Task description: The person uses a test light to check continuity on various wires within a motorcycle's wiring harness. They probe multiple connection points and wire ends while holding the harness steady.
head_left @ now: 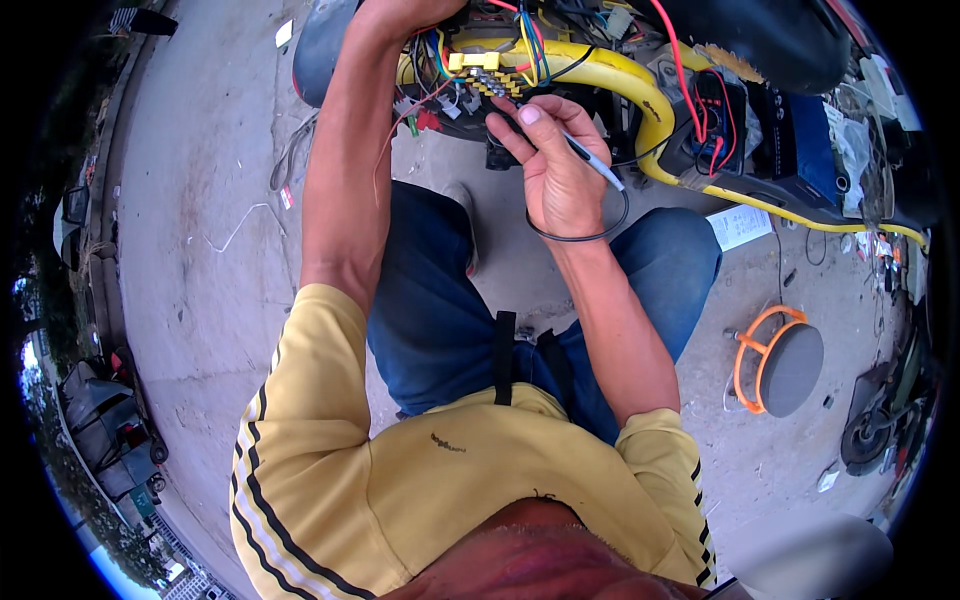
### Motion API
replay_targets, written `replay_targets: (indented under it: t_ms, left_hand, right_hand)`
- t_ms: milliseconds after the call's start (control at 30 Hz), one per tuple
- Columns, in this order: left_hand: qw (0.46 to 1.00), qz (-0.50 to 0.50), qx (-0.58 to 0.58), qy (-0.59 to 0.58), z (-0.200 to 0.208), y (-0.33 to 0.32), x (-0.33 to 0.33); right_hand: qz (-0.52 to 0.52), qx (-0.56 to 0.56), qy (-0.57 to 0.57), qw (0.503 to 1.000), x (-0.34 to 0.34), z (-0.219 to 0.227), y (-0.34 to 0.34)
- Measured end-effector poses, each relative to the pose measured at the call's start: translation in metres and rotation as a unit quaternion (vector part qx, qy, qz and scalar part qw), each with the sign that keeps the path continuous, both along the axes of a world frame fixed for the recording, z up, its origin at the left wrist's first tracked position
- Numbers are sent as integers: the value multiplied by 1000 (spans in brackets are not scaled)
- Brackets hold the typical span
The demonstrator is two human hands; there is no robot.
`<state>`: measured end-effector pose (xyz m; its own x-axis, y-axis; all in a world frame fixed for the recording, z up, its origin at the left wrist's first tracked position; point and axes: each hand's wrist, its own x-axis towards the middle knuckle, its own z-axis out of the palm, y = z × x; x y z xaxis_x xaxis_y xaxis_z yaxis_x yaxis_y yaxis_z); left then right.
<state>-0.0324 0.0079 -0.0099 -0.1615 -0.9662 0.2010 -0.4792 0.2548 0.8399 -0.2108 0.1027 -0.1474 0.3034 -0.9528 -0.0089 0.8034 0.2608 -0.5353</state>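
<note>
My right hand point(562, 190) is closed around a slim light-grey and black test probe point(592, 160). A black lead runs from the probe's end and loops around my right wrist. The fingertips are right by a yellow connector block point(474, 62) with a row of metal terminals point(492, 84); whether the tip touches them is hidden. Many coloured wires point(530, 45) fan out around the block, in front of the yellow frame tube point(590, 68) of a two-wheeler. My left hand point(425, 8) reaches over the wiring at the top edge, its fingers out of the picture.
A blue-black multimeter point(718, 122) with red leads rests on the two-wheeler's floorboard, near a dark blue box point(800, 145). To my right are a round grey-topped stool point(792, 368) with an orange frame and a printed sheet point(740, 226). Further vehicles point(110, 425) stand far left.
</note>
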Motion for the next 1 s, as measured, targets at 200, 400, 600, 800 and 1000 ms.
replay_targets:
  t_ms: [200,400,600,800,1000]
  left_hand:
    - [1000,19,12,13,2,3,-8]
    - [995,90,34,28,8,22,12]
    - [999,-16,-35,-21,-21,-16,13]
    - [1000,4,-26,3,-20,-14,10]
    - [1000,18,-25,4,-18,-12,10]
  right_hand:
    - [-6,5,11,1000,0,-2,-5]
    - [-3,11,16,1000,6,5,-2]
    - [-16,-2,45,999,1,5,-4]
    - [-4,-24,68,997,-1,2,-5]
    - [1,-21,81,996,1,3,-5]
